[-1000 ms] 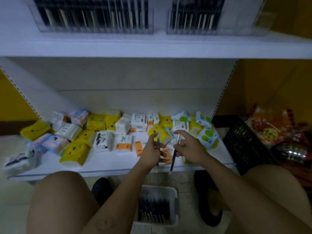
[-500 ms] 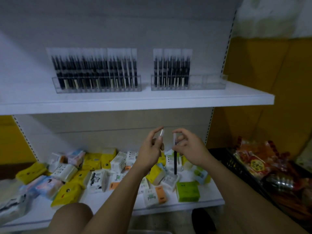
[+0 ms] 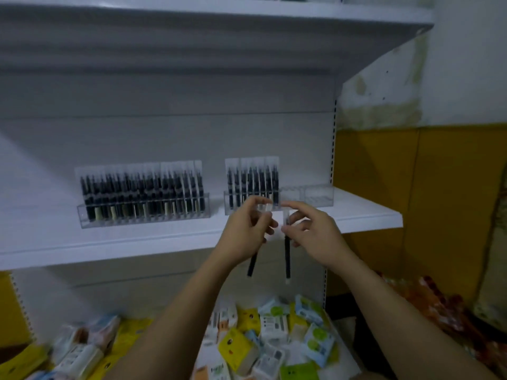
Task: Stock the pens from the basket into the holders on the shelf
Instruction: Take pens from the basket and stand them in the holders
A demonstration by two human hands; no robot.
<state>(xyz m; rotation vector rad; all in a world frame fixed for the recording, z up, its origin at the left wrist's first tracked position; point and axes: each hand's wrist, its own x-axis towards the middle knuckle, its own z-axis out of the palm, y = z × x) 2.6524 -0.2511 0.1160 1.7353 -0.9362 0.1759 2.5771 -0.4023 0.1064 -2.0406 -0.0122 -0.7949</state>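
Observation:
Each hand holds one packaged black pen upright in front of the white shelf [image 3: 175,237]. My left hand [image 3: 244,229] pinches the clear top of a pen [image 3: 251,266] that hangs below the palm. My right hand [image 3: 312,231] pinches another pen [image 3: 287,259] near its top. Just behind the hands stands the right clear holder [image 3: 315,197], its left half filled with pens and its right compartments bare. The left clear holder [image 3: 142,212] is packed with pens. The basket is out of view.
Small yellow, white and blue packets [image 3: 263,338] lie scattered on the lower shelf beneath my arms. Another shelf [image 3: 219,17] hangs above. A yellow wall [image 3: 411,187] and red snack bags [image 3: 439,311] are to the right.
Both hands rose from the lower shelf up to the pen shelf, each carrying a pen. The view tilted upward, and the basket on the floor dropped out of sight.

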